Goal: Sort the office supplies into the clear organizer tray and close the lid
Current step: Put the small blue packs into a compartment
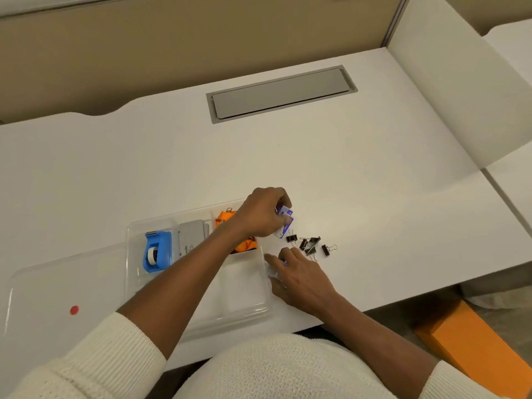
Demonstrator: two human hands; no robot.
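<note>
The clear organizer tray (247, 305) lies on the white desk with its lid (57, 283) open flat to the left. In the tray sit a blue tape dispenser (157, 251), a grey stapler (191, 236) and an orange item (226, 218), partly hidden by my arm. My left hand (263, 211) reaches across the tray and is shut on small purple-and-white boxes (285, 221) just right of the tray. My right hand (299, 276) rests at the tray's right edge, fingers curled over something small that I cannot make out. Several black binder clips (309, 244) lie scattered beyond it.
A grey cable hatch (280, 93) is set into the desk at the back. A white divider panel (460, 90) rises on the right. A red dot (74, 310) marks the lid. An orange box (472, 349) sits on the floor, lower right.
</note>
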